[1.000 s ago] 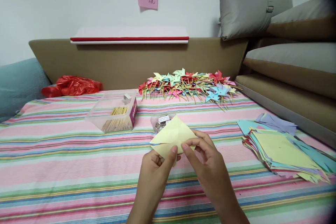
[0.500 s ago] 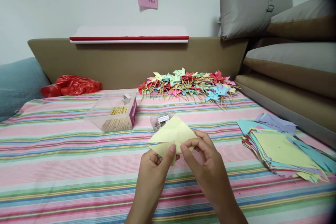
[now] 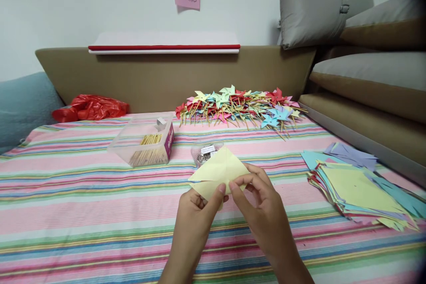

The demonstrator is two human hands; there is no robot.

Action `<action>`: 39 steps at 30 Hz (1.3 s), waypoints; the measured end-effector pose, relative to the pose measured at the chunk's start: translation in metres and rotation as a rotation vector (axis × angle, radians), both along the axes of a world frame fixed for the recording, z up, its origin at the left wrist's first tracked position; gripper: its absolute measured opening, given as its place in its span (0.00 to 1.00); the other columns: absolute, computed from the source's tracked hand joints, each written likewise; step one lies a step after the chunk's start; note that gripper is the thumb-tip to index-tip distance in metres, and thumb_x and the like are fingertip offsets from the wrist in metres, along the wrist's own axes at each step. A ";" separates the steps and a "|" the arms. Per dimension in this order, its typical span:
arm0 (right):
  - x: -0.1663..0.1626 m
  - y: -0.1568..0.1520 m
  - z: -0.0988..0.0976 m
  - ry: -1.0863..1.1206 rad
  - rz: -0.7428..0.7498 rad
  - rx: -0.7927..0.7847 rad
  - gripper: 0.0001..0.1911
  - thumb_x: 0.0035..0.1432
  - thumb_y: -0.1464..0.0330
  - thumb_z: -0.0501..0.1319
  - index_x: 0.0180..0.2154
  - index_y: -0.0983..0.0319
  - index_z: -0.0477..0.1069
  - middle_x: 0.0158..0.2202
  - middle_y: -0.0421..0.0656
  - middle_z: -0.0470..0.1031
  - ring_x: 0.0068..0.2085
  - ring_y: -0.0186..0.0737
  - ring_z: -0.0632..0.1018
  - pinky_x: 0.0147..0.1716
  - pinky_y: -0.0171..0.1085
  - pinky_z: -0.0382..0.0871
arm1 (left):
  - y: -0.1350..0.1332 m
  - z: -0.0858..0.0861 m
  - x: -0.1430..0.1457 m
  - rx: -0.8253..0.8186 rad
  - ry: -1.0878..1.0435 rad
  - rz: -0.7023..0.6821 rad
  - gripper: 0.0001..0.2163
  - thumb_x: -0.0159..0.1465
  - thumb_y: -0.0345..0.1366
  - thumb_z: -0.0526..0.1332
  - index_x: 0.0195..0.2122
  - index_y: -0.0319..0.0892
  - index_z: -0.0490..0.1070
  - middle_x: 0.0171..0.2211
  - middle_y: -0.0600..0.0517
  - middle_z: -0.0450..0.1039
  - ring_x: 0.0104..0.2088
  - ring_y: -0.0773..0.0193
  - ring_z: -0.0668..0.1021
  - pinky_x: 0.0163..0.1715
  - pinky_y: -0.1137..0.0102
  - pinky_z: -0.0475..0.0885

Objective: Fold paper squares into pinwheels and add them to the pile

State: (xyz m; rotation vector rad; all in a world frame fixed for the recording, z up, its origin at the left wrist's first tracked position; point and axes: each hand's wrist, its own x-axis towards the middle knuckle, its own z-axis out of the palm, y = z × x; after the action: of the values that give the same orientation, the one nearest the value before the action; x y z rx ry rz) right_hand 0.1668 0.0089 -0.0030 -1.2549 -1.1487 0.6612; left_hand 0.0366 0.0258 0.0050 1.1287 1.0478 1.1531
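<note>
A pale yellow sheet of paper, slit in from its left corner, is held up between both hands over the striped cloth. My left hand is closed on its lower left part, thumb on top near the middle. My right hand pinches the lower right edge, the thumb close to the other thumb. Some fingertips behind the paper are hidden. Just beyond the paper lies a small clear bag of tiny metal pieces with a white label, partly covered by the sheet.
A clear plastic box of wooden sticks stands left of centre. Finished paper pinwheels are heaped at the back. Cut coloured paper is stacked at the right, beside piled cushions. A red plastic bag lies back left.
Both hands keep their hold on the yellow paper almost unmoved. Its lower left flap looks slightly flatter, and the left thumb has shifted a little to the right.
</note>
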 end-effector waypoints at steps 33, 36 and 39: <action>0.021 -0.008 0.002 0.423 0.448 -0.483 0.23 0.48 0.54 0.72 0.39 0.65 0.81 0.34 0.48 0.83 0.31 0.43 0.78 0.29 0.38 0.71 | 0.007 0.006 -0.027 -0.113 -0.078 -0.478 0.31 0.62 0.34 0.69 0.64 0.44 0.59 0.43 0.48 0.80 0.40 0.59 0.81 0.42 0.66 0.76; 0.012 -0.005 0.001 0.539 0.298 -0.416 0.23 0.48 0.54 0.73 0.39 0.64 0.81 0.34 0.48 0.83 0.33 0.45 0.79 0.31 0.39 0.71 | 0.009 0.005 -0.026 -0.119 -0.049 -0.365 0.29 0.63 0.39 0.68 0.63 0.43 0.62 0.32 0.51 0.81 0.34 0.61 0.81 0.38 0.68 0.75; 0.000 0.000 0.002 0.733 0.118 -0.276 0.23 0.47 0.56 0.74 0.42 0.64 0.81 0.38 0.49 0.83 0.38 0.50 0.81 0.35 0.42 0.74 | 0.009 0.001 -0.018 -0.103 -0.119 -0.192 0.23 0.62 0.40 0.69 0.56 0.44 0.69 0.36 0.50 0.82 0.40 0.61 0.81 0.44 0.68 0.74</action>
State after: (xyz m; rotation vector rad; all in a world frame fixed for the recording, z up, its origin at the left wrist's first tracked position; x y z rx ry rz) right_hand 0.1670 0.0092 -0.0013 -1.0278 -0.5307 1.2726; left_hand 0.0184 0.0348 0.0063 1.0422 0.8769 0.9904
